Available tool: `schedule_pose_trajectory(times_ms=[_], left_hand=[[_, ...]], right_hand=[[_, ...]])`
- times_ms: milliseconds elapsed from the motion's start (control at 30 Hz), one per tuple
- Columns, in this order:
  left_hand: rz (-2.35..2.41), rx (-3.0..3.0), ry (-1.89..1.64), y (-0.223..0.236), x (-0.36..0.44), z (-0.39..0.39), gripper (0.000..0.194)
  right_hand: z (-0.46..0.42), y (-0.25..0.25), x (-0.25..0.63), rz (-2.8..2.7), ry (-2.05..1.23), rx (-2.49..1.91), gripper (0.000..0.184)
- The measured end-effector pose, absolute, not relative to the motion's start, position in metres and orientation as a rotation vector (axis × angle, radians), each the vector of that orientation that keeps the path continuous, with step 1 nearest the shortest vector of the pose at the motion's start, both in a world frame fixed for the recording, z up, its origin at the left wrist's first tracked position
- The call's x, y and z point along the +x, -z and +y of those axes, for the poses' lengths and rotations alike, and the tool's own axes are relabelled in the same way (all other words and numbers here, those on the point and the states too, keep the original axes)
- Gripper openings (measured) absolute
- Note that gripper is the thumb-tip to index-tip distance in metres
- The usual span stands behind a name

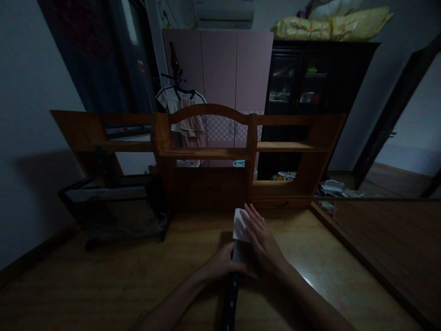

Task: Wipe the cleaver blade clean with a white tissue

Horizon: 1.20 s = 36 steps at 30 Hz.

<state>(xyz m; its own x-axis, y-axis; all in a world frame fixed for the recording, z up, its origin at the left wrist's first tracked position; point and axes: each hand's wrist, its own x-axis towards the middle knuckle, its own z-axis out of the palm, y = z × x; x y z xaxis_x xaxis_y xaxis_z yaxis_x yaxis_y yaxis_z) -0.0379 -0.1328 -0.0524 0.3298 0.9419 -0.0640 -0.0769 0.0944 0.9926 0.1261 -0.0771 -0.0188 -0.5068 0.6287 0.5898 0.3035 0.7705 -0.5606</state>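
A kitchen knife (231, 299) with a black riveted handle points its grey blade away from me, above the wooden surface. My left hand (220, 264) is closed around it where the handle meets the blade, thumb across the near side. A white tissue (240, 224) is folded over the far part of the blade. My right hand (263, 241) lies along the blade's right side, its fingers nearly straight and pressed on the tissue. Its thumb is hidden. Dim light blurs the blade's edge and the tissue's lower part.
A wooden shelf unit (206, 152) stands across the far side of the wooden surface (138, 280). On the left sits a black-framed case with a clear front (117, 211). A raised wooden edge (361, 257) runs along the right. Wardrobes (220, 69) stand behind.
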Motion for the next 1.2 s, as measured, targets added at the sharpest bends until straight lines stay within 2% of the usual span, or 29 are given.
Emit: schedule_pose_trajectory(times_ms=[133,367,733,1000,1200], left_hand=[[0.926,1.225,-0.965,0.055,-0.038,-0.132,0.065],[0.923,1.247,-0.917,0.054,-0.041,-0.131,0.064],[0.863,0.974,-0.958,0.048,-0.043,-0.134,0.060],[0.895,1.095,-0.952,0.047,-0.043,-0.135,0.063],[0.923,1.186,-0.912,0.054,-0.043,-0.130,0.067]], right_hand=[[-0.078,0.030,0.117,-2.438,-0.324,-0.726,0.048],[-0.075,0.034,0.118,-2.460,-0.215,-0.877,0.049],[-0.053,0.047,0.133,-2.267,-0.365,-0.942,0.049],[-0.045,0.049,0.139,-2.254,-0.170,-0.903,0.048],[-0.059,0.034,0.130,-2.393,-0.240,-0.744,0.051]])
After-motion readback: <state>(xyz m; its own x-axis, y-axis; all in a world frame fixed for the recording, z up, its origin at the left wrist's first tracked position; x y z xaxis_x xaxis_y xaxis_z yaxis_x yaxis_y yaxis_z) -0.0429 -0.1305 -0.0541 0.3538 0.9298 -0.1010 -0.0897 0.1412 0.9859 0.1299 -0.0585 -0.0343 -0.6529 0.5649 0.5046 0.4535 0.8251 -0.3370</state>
